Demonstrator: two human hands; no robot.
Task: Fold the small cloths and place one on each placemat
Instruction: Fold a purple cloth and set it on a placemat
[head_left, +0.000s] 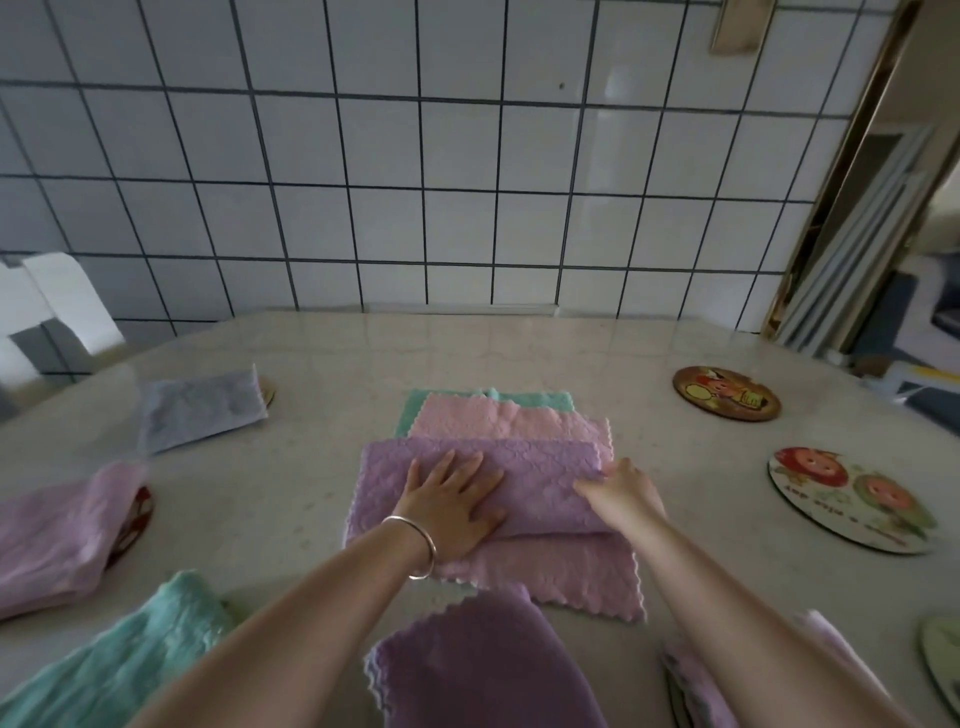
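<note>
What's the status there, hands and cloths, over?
Left hand flat, pressing purple cloth; right hand at its right end, grip unclear. Cloth half folded atop pink cloth. Two round placemats on the right bare. Nothing blocking.

We face a wall of white tiles (363, 182) with dark grout, behind a pale speckled table (467, 353). A gilt door frame (852, 171) stands at right, a white chair (57, 312) at left.
</note>
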